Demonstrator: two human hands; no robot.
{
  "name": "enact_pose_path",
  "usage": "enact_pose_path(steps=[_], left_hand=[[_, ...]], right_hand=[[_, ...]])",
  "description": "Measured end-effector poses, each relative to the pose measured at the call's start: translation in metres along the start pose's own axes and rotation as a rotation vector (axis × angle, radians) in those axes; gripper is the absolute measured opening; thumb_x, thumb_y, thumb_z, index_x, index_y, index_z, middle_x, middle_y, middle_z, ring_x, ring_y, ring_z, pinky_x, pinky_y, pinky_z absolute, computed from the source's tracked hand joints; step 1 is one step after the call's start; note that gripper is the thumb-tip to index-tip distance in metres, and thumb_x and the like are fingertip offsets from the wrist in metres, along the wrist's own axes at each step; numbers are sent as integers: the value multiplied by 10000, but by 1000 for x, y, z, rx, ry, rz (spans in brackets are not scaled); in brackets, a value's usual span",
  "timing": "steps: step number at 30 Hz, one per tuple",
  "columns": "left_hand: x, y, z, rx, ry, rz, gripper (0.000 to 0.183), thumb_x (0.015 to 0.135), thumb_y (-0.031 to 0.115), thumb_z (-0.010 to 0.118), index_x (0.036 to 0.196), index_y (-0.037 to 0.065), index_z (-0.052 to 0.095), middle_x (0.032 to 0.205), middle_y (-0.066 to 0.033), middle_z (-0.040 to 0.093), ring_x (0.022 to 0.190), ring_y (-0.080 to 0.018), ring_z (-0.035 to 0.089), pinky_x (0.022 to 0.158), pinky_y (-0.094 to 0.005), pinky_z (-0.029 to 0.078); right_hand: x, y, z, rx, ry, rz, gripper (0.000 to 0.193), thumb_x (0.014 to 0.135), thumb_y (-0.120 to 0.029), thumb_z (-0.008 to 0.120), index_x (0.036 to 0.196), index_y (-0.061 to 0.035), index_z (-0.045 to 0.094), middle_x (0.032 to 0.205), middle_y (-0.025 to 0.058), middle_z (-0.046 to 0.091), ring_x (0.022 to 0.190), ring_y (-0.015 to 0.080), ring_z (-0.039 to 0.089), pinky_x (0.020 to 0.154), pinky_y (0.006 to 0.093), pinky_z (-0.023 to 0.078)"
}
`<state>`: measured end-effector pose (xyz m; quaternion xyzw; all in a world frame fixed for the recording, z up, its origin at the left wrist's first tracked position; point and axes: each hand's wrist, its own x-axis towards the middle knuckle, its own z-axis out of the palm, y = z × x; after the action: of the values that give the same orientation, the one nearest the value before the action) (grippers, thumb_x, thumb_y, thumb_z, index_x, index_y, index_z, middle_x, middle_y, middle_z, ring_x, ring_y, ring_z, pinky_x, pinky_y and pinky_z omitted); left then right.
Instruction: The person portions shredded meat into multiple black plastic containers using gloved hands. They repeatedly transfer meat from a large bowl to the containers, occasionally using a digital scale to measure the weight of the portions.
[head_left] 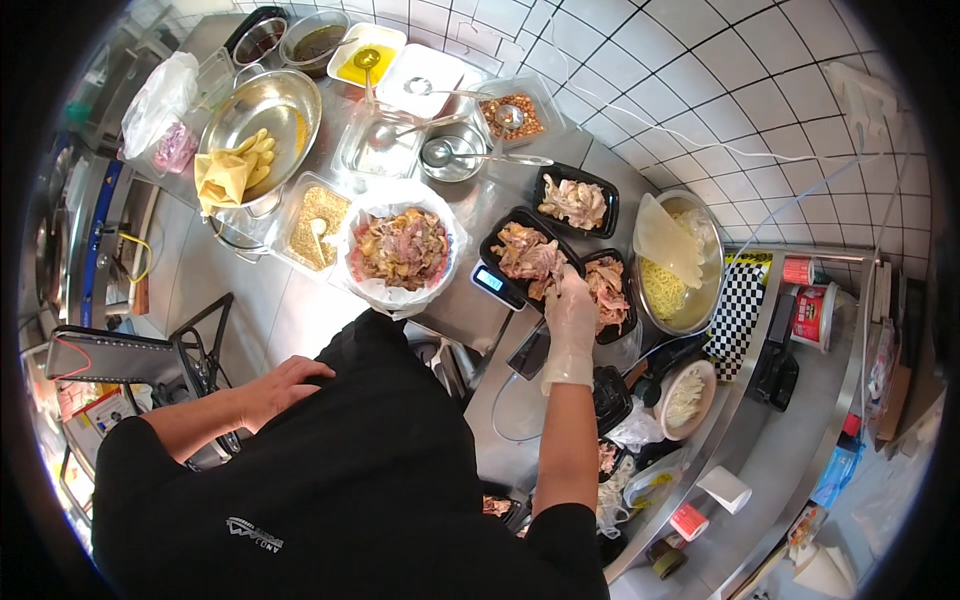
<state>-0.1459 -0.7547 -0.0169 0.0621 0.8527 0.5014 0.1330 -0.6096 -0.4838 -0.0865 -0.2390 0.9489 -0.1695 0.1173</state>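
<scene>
My right hand (570, 325), in a pale translucent glove, reaches to the right edge of a black tray (490, 246) of chopped chicken (527, 252). Its fingers are closed together on a piece of chicken at the tray's rim. Under that tray sits a digital scale (495, 286) with a lit blue display. A second black tray of chicken (607, 285) lies partly behind the gloved hand, and a third holding paler pieces (573, 201) stands farther back. Bare, my left hand (283, 392) rests against my black shirt at the hip, fingers stretched out.
Left of the scale is a lined bowl of chicken (402, 248). A tub of chopped garnish (316, 225) and a steel basin with yellow gloves (235, 172) stand farther left. Ladles lie across containers at the back. A basin of noodles (665, 285) is at right, beside a steel shelf (775, 455).
</scene>
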Motion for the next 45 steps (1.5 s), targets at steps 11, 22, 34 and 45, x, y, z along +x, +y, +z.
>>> enact_pose_path(steps=[11, 22, 34, 45], left_hand=[[-3, -2, 6, -2, 39, 5, 714, 841, 343, 833, 1460, 168, 524, 1563, -209, 451, 1366, -462, 487, 1190, -571, 410], [5, -8, 4, -9, 60, 79, 740, 842, 353, 835, 1467, 154, 494, 1557, -228, 451, 1342, -483, 493, 1172, -579, 425], [8, 4, -2, -24, 56, 57, 582, 924, 331, 784, 1399, 149, 501, 1527, -227, 471, 1372, -442, 500, 1175, -564, 399], [9, 10, -5, -19, 48, 47, 578, 924, 286, 788, 1405, 147, 500, 1524, -229, 468, 1370, -446, 498, 1174, -564, 409]], right_hand=[[-6, 19, -29, 1254, -185, 455, 221, 996, -47, 745, 1217, -47, 761, 896, -41, 689, 628, 55, 548, 545, 212, 407], [-19, 42, -44, 1548, -199, 468, 275, 1074, -76, 652, 1344, -38, 686, 1044, 19, 713, 774, 93, 586, 612, 238, 461], [-13, 14, -13, 599, 5, 335, 303, 984, -126, 768, 1248, 21, 738, 1016, 107, 758, 882, 214, 724, 772, 339, 578], [-1, -20, 11, 188, -6, -362, 442, 845, -25, 850, 1266, -83, 729, 1195, 191, 749, 1133, 393, 723, 970, 446, 599]])
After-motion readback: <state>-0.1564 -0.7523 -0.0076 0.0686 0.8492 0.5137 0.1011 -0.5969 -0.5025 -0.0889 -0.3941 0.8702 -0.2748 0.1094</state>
